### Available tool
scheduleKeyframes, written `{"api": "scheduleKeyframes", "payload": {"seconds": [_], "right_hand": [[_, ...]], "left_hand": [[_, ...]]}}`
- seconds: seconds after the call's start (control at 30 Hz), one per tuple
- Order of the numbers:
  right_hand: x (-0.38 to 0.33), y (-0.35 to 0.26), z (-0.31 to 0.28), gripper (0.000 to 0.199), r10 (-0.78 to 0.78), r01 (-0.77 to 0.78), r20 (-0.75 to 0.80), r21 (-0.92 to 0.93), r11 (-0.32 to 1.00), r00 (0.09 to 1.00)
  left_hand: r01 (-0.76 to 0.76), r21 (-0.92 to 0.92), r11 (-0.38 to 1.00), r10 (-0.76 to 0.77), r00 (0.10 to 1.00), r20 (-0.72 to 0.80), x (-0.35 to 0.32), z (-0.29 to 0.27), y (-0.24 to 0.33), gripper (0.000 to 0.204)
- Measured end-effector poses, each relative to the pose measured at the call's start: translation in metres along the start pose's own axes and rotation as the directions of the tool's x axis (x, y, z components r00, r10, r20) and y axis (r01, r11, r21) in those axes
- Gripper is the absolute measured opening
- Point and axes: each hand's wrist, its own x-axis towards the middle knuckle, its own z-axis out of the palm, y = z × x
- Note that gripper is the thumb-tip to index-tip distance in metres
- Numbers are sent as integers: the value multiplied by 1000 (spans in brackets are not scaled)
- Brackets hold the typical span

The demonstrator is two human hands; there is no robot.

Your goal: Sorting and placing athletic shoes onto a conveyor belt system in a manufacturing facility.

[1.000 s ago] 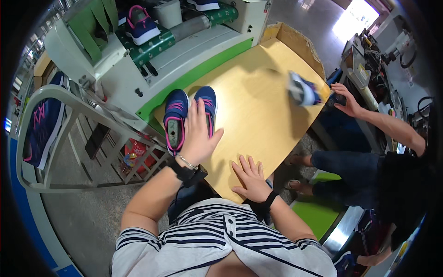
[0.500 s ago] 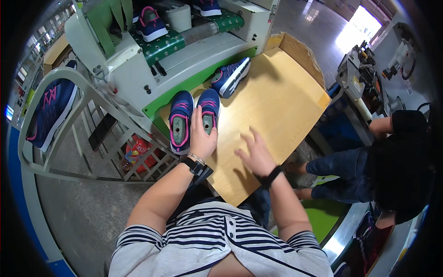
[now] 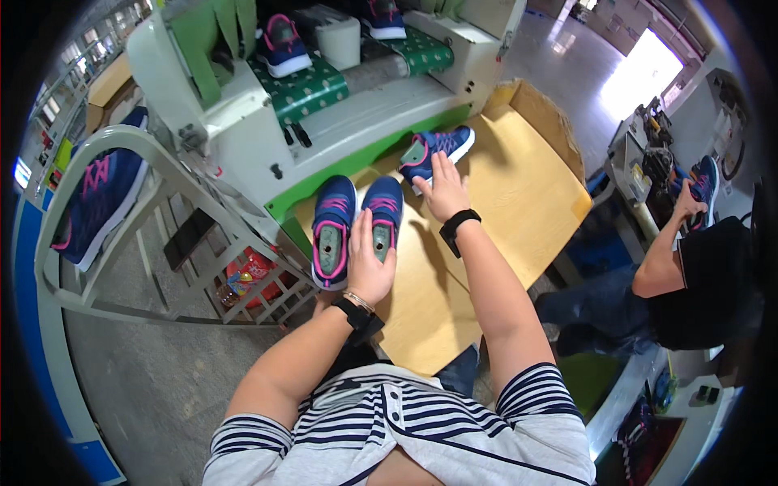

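Observation:
Two navy sneakers with pink laces and linings stand side by side on the wooden board: a left one (image 3: 335,198) and a right one (image 3: 384,194). Grey-green shoe lasts (image 3: 331,247) fill their openings. My left hand (image 3: 373,271) is closed about the heel of the right one, fingers along its left side and thumb on the other. Farther off, a third sneaker (image 3: 420,154) sits upright, angled, its toe to the right. My right hand (image 3: 446,192) grips it from above, fingers over its near side; the fingertips' underside is hidden.
The board (image 3: 519,194) backs onto a cardboard box wall (image 3: 547,121). Behind stands a machine with a green conveyor (image 3: 304,93) carrying more sneakers. A metal rack (image 3: 121,296) at left holds a large-looking sneaker (image 3: 101,190) and a phone (image 3: 189,239). A co-worker (image 3: 701,275) holds a shoe at right.
My right hand has moved forward onto the third sneaker, which has gone from lying tilted with its sole showing to upright. My left hand stays at the same sneaker. The co-worker has raised a shoe.

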Motion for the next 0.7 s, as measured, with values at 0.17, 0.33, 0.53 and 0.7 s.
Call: {"api": "scheduleKeyframes", "payload": {"seconds": [0.17, 0.33, 0.53, 0.7], "right_hand": [[-9, 35, -10, 104, 402, -234, -162, 600, 765, 901], [20, 68, 28, 111, 550, -222, -198, 766, 603, 812], [-18, 43, -12, 101, 236, -339, 275, 892, 300, 932], [-118, 9, -50, 82, 77, -283, 280, 835, 471, 957]], "left_hand": [[-14, 16, 1000, 15, 999, -48, 5, -1, 0, 79], [-57, -12, 998, 56, 998, -43, 8, 9, 4, 78], [-24, -33, 999, 22, 998, -56, 3, 2, -15, 80], [47, -183, 982, -42, 999, 34, 9, -3, -11, 92]]}}
